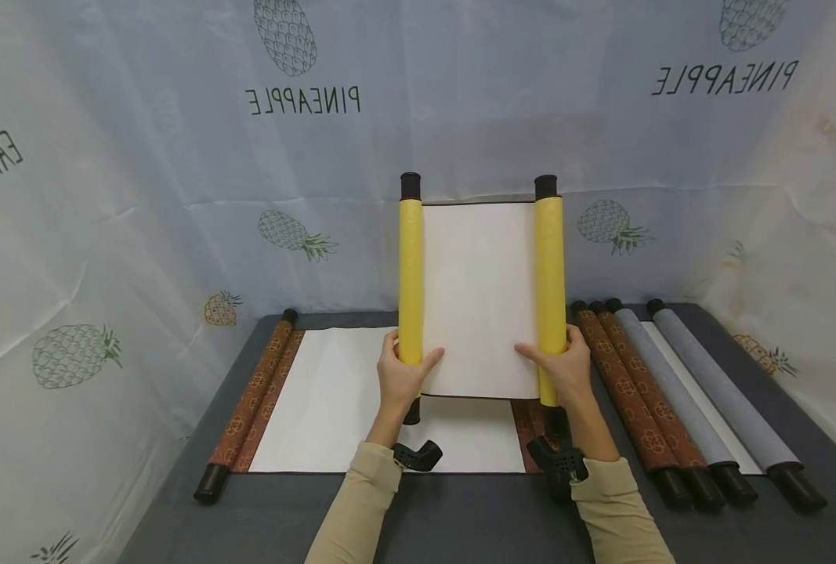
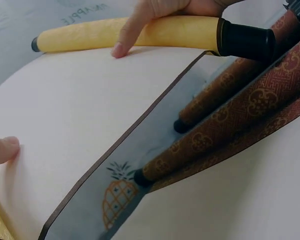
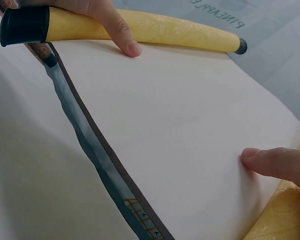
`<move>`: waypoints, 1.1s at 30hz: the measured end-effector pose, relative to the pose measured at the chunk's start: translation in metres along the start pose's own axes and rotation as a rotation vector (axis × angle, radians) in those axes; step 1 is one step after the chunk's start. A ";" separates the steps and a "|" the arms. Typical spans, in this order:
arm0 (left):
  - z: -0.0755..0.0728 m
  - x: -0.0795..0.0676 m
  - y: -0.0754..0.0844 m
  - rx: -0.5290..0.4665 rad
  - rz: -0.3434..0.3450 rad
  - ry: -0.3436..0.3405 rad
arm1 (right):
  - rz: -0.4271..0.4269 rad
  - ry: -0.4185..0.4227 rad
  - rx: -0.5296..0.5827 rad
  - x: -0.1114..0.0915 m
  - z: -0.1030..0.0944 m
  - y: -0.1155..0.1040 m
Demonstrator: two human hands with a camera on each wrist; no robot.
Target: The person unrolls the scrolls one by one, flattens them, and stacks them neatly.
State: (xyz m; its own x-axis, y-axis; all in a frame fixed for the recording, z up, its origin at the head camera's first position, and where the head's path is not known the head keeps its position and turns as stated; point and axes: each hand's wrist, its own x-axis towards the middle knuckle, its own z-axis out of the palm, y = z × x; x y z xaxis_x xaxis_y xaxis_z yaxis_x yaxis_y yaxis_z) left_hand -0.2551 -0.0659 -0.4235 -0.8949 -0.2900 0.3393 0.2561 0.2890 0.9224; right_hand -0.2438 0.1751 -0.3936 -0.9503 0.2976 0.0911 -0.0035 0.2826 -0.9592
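Note:
A yellow scroll [image 1: 479, 298] with black end knobs is held up above the table, partly unrolled, its blank white paper facing me. My left hand [image 1: 402, 376] grips the left roll near its lower end, thumb lying over the paper's edge. On the other side my right hand [image 1: 566, 366] grips the right roll in the same way. Both thumbs show against the paper in the wrist views, with the left roll [image 2: 180, 35] and the right roll [image 3: 180, 30] under the hands. The fingers behind the rolls are mostly hidden.
Beneath lies an opened brown patterned scroll [image 1: 319, 399] with white paper, partly covered by the raised one. To the right, a rolled brown scroll [image 1: 625, 384] and a grey scroll [image 1: 724, 384] lie side by side on the dark table [image 1: 474, 517]. A pineapple-print curtain [image 1: 460, 102] hangs behind.

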 end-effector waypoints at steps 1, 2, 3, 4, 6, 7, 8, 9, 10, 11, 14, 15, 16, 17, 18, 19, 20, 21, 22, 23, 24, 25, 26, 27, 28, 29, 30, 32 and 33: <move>-0.001 0.001 0.000 -0.006 0.003 0.000 | -0.004 0.004 -0.004 0.000 0.000 0.000; -0.001 0.001 -0.001 -0.011 0.005 -0.001 | -0.007 0.008 -0.006 0.000 0.000 0.000; -0.001 0.002 -0.001 -0.013 0.008 -0.002 | -0.012 0.012 -0.009 0.000 -0.001 0.000; -0.002 0.002 -0.002 -0.016 0.011 -0.003 | -0.018 0.016 -0.011 0.000 -0.001 0.001; -0.003 0.004 -0.003 -0.016 0.015 -0.009 | -0.024 0.019 -0.015 0.000 -0.001 0.001; -0.004 0.004 -0.003 -0.017 0.020 -0.011 | -0.026 0.021 -0.019 0.000 -0.002 0.001; -0.005 0.005 -0.004 -0.018 0.023 -0.011 | -0.027 0.022 -0.020 0.001 -0.002 0.002; -0.006 0.006 -0.004 -0.016 0.026 -0.013 | -0.029 0.023 -0.021 0.001 -0.002 0.002; -0.007 0.006 -0.004 -0.016 0.028 -0.016 | -0.028 0.024 -0.022 0.001 -0.003 0.002; -0.007 0.007 -0.003 -0.015 0.028 -0.019 | -0.026 0.025 -0.024 0.002 -0.003 0.003; -0.010 0.008 -0.003 -0.009 0.021 -0.032 | -0.020 0.025 -0.034 0.002 -0.005 0.003; -0.010 0.008 -0.003 -0.003 0.018 -0.039 | -0.021 0.026 -0.037 0.003 -0.006 0.004; -0.011 0.008 -0.004 -0.001 0.016 -0.047 | -0.021 0.027 -0.039 0.003 -0.007 0.004; -0.011 0.008 -0.004 0.002 0.014 -0.056 | -0.024 0.025 -0.041 0.003 -0.007 0.005; -0.012 0.008 -0.005 0.005 0.012 -0.065 | -0.031 0.026 -0.041 0.003 -0.008 0.005; -0.013 0.008 -0.005 0.006 0.010 -0.075 | -0.037 0.026 -0.038 0.003 -0.009 0.005; -0.013 0.008 -0.006 0.008 0.010 -0.083 | -0.045 0.028 -0.035 0.003 -0.009 0.006; -0.014 0.008 -0.006 0.008 0.011 -0.091 | -0.051 0.031 -0.031 0.003 -0.010 0.006; -0.015 0.009 -0.006 0.007 0.011 -0.100 | -0.057 0.031 -0.028 0.003 -0.011 0.006; -0.015 0.009 -0.006 0.006 0.010 -0.109 | -0.062 0.032 -0.026 0.004 -0.011 0.007; -0.016 0.010 -0.006 0.004 0.009 -0.115 | -0.064 0.032 -0.026 0.004 -0.012 0.007; -0.017 0.010 -0.006 0.002 0.012 -0.122 | -0.065 0.031 -0.027 0.004 -0.013 0.007; -0.018 0.011 -0.007 0.001 0.013 -0.126 | -0.063 0.027 -0.028 0.005 -0.014 0.007; -0.019 0.012 -0.007 -0.002 0.015 -0.131 | -0.062 0.021 -0.028 0.005 -0.015 0.007; -0.020 0.012 -0.007 -0.006 0.016 -0.136 | -0.061 0.014 -0.027 0.005 -0.015 0.008; -0.021 0.013 -0.007 -0.008 0.017 -0.138 | -0.060 0.004 -0.027 0.005 -0.016 0.008; -0.022 0.013 -0.007 -0.009 0.016 -0.140 | -0.060 -0.005 -0.026 0.005 -0.017 0.007; -0.024 0.015 -0.008 -0.014 0.007 -0.143 | -0.063 -0.017 -0.025 0.005 -0.019 0.007; -0.025 0.015 -0.007 -0.016 0.001 -0.145 | -0.067 -0.020 -0.026 0.005 -0.019 0.007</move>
State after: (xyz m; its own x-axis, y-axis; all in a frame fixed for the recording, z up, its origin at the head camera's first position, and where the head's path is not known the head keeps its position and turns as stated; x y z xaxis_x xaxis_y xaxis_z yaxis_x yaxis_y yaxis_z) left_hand -0.2614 -0.0950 -0.4207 -0.9376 -0.1545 0.3115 0.2623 0.2740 0.9253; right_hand -0.2427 0.1960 -0.3948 -0.9544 0.2586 0.1494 -0.0598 0.3246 -0.9440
